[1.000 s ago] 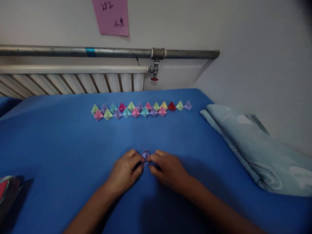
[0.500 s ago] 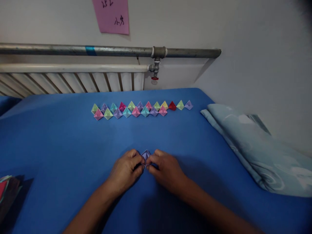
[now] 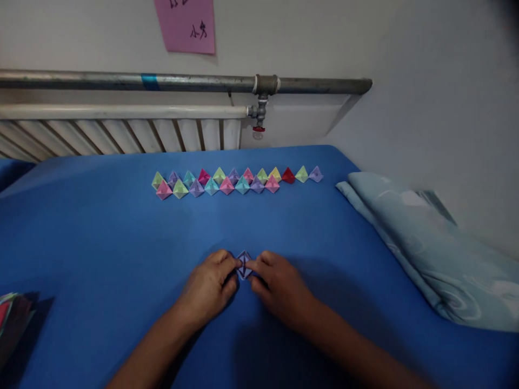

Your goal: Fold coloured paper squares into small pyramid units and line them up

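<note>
A small purple folded paper piece (image 3: 244, 263) lies on the blue sheet (image 3: 101, 243) near the front middle. My left hand (image 3: 211, 286) pinches its left side with curled fingers. My right hand (image 3: 278, 286) pinches its right side the same way. Both hands rest on the sheet, fingertips almost meeting over the paper. Farther back, a double row of several finished folded paper pieces (image 3: 233, 181) in pink, green, purple, teal, yellow and red runs left to right.
A folded light-blue blanket (image 3: 430, 248) lies along the right side. A stack of coloured paper (image 3: 12, 316) sits at the left edge. Behind the bed are a radiator (image 3: 117, 135), metal pipes with a valve (image 3: 259, 111), and a pink note (image 3: 186, 24) on the wall.
The purple piece looks pressed slightly lower and flatter between my fingers. The hands have barely shifted; the view tilted down a little.
</note>
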The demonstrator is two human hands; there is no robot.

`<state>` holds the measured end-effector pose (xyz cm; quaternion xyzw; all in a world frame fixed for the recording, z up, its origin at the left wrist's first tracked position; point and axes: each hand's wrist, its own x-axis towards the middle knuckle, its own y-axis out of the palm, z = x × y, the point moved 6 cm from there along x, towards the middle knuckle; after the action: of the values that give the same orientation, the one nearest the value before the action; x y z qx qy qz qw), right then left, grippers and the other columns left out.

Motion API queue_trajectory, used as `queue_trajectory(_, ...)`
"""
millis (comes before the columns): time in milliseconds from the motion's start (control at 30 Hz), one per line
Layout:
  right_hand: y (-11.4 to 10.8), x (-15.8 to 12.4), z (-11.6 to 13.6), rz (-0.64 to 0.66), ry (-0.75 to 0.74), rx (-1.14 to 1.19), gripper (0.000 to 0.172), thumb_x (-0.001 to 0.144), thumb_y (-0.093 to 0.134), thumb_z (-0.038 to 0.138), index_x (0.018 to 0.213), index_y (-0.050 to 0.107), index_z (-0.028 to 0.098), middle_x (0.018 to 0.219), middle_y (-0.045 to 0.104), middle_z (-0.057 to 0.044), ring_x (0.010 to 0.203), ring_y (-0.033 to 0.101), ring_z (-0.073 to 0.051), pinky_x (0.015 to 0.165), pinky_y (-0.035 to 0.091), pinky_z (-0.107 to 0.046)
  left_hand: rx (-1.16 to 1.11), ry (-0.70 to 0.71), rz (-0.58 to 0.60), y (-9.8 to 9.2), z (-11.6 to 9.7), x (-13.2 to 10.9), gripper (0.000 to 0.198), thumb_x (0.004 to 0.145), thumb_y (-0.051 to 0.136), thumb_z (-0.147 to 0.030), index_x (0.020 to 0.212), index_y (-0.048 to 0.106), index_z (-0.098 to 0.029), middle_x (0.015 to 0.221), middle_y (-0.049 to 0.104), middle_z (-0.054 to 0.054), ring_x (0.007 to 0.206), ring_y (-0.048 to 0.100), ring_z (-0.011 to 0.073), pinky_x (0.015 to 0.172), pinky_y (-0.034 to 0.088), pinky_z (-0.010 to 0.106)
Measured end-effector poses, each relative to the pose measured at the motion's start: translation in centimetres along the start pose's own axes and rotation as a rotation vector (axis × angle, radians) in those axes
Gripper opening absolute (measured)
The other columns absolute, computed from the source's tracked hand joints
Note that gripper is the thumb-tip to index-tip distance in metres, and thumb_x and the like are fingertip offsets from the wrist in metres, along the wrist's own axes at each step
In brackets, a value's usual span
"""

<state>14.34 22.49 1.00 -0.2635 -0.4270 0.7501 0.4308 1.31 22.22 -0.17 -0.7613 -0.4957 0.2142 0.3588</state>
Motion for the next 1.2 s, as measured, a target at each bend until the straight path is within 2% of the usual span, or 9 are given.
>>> queue_trajectory(133,0.1,0.0,-0.2,-0.002,-0.028,-0.009,0.026,0.085,0.050,0.013,0.103,0.067,0.018,0.085,0.058,-0.006,0.078,0.053,-0.017,0.074,0.041,-0.030,-0.048,0.015,-0.008,-0.2,0.0,0.0,0.027,0.082,0.046,-0.011,0.101,0.062,-0.022,0.093,0.058,0.004,0.086,0.057,0.0171,0.077,0.048,0.031)
queue_trajectory(267,-0.3,0.0,-0.7,-0.030,-0.047,0.066,0.031,0.083,0.050,0.010,0.108,0.064,0.020,0.085,0.057,-0.003,0.076,0.053,-0.015,0.070,0.040,-0.028,-0.149,-0.001,-0.101,-1.1,0.3,0.0,0.029,0.076,0.045,-0.006,0.096,0.061,-0.021,0.087,0.057,0.001,0.072,0.054,0.0121,0.068,0.046,0.025)
queue_trajectory(367,-0.3,-0.1,-0.8,-0.028,-0.059,0.079,0.028,0.084,0.048,0.010,0.104,0.065,0.019,0.082,0.056,-0.003,0.075,0.053,-0.015,0.069,0.039,-0.027,-0.172,-0.020,-0.142,-1.6,0.5,0.0,0.025,0.076,0.046,-0.007,0.092,0.061,-0.021,0.085,0.056,0.000,0.065,0.051,0.0102,0.062,0.044,0.024)
queue_trajectory(467,-0.3,-0.1,-0.7,-0.028,-0.063,0.073,0.023,0.084,0.051,0.012,0.101,0.066,0.018,0.082,0.057,-0.003,0.076,0.053,-0.015,0.070,0.039,-0.027,-0.195,-0.026,-0.091,-1.3,0.4,0.0,0.023,0.076,0.050,-0.011,0.094,0.061,-0.021,0.088,0.055,0.000,0.063,0.050,0.0094,0.060,0.043,0.023)
queue_trajectory(600,-0.2,-0.1,-0.6,-0.020,-0.055,0.078,0.023,0.081,0.057,0.012,0.100,0.066,0.020,0.084,0.059,-0.002,0.079,0.054,-0.015,0.071,0.039,-0.027,-0.170,-0.027,-0.025,-0.8,0.1,0.0,0.020,0.075,0.056,-0.014,0.092,0.060,-0.023,0.089,0.053,-0.001,0.069,0.051,0.0109,0.065,0.043,0.025)
queue_trajectory(767,-0.1,0.0,-0.5,-0.019,-0.031,0.048,0.010,0.083,0.058,0.016,0.088,0.066,0.019,0.081,0.057,-0.002,0.077,0.053,-0.015,0.070,0.038,-0.027,-0.125,-0.017,-0.027,-0.6,0.0,0.0,0.010,0.078,0.058,-0.017,0.087,0.060,-0.022,0.085,0.052,-0.001,0.073,0.051,0.0124,0.067,0.043,0.027)
queue_trajectory(1200,0.1,0.1,-0.2,-0.014,0.014,0.060,0.008,0.080,0.060,0.014,0.080,0.065,0.021,0.080,0.055,0.000,0.076,0.050,-0.013,0.069,0.034,-0.026,-0.060,0.036,-0.018,-0.1,-0.2,0.1,0.007,0.080,0.056,-0.017,0.083,0.061,-0.021,0.089,0.055,0.000,0.079,0.055,0.0140,0.069,0.044,0.028)
